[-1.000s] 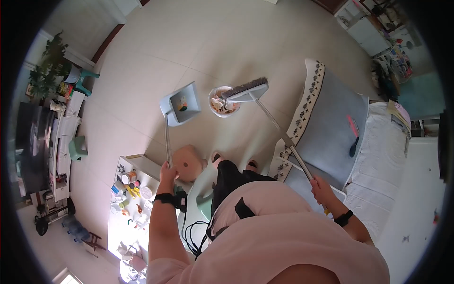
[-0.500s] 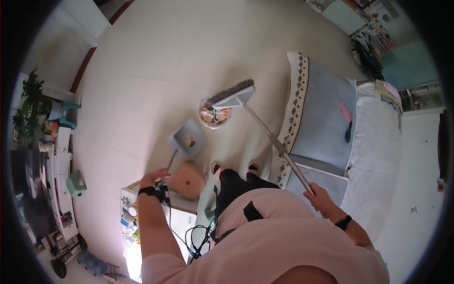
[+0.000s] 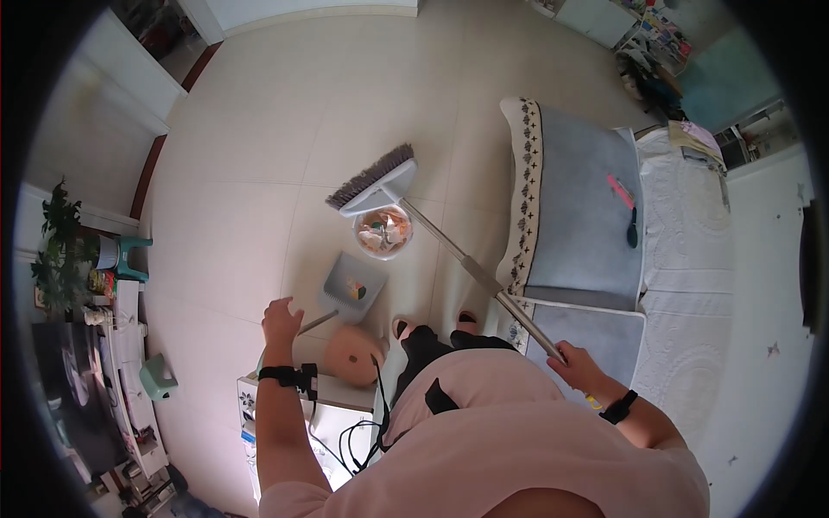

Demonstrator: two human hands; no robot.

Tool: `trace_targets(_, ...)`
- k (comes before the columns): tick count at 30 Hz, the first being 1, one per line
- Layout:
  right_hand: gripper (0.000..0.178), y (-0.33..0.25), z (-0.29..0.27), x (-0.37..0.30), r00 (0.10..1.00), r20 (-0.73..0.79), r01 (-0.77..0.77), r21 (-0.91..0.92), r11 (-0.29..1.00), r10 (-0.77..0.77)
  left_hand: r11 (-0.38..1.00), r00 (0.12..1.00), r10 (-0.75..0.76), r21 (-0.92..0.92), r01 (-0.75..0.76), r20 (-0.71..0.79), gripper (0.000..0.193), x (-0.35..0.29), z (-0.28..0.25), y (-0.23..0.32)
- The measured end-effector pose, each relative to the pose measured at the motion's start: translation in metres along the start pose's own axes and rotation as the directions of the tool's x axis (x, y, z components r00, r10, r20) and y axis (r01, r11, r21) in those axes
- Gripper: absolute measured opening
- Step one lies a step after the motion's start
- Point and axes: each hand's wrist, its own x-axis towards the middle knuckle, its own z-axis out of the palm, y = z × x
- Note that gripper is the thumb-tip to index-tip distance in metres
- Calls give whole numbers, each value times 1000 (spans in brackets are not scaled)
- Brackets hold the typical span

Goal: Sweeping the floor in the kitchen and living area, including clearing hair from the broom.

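Observation:
My right hand [image 3: 577, 366] is wrapped round the upper end of a broom's metal pole. The broom [image 3: 380, 186] reaches away to the far left, its grey-white head and dark bristles over the rim of a round bin [image 3: 382, 235] lined with clear plastic and filled with litter. My left hand [image 3: 281, 321] is raised with its fingers apart, holding nothing that I can see. Close beside it ends the handle of a grey dustpan [image 3: 352, 287], which has a coloured sticker in its pan. Both wrists wear black straps, and a cable runs from the left one.
A pinkish-brown stool seat [image 3: 355, 355] stands by my left side, next to a white cabinet [image 3: 332, 420] with black cables. To the right is a sofa with grey cushions [image 3: 587, 216]; a pink and black brush lies on it. Green stools [image 3: 158, 376] and a plant [image 3: 59, 246] are at left.
The broom head has swung left across the bin. My left hand has lifted off the dustpan handle and its fingers have spread. The whole view has shifted somewhat.

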Motion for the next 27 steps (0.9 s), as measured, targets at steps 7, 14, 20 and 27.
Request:
trace_targets(7,29,41,-23,-24,989,-23,142,-134,981,-146,390,989,94,-918,70,115,41,60,54,173)
trace_targets(14,50,123,-53,18,935,-142,204,-534,821,-325,-505,995,93,-860,65,20,21,66,-7,306)
trace_targets(20,53,68,-90,122,803,-255,473,-277,836,-539,-29,938,-3,-937,-347,-348,21,62,-33,285)
trace_targets(27,50,-113,-149,188,716,-94,525,726,444,-692,439,895,209,-780,-446,-394,24,-11,-30,255)
